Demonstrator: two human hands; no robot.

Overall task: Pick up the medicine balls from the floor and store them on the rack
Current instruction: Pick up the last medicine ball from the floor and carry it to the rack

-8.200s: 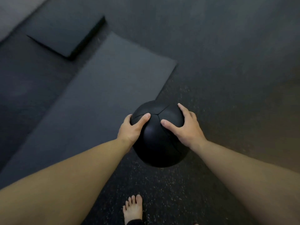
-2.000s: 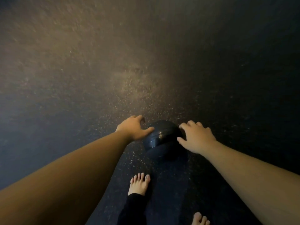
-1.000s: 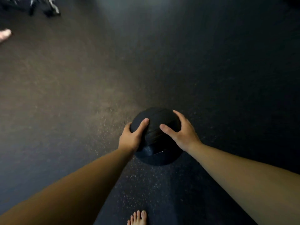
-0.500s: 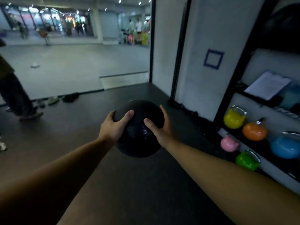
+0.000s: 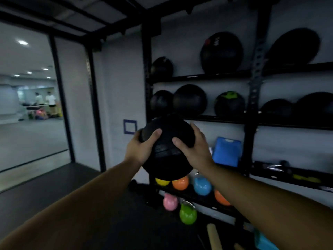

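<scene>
Weight is probably the big deal with this black medicine ball [image 5: 166,159], up in the air near the left end of the middle shelf edge of the rack [image 5: 225,119], left hand [image 5: 142,149] and right hand [image 5: 197,152] each gripping a side of its grippy-looking ribbed shell.

Black rack [image 5: 253,91] standing against the pale wall [image 5: 122,91]. Upper two shelves [image 5: 207,76] carry dark medicine balls [image 5: 189,99]; a blue case [image 5: 226,151] and coloured kettlebells [image 5: 201,185] occupy the lower tiers.
</scene>
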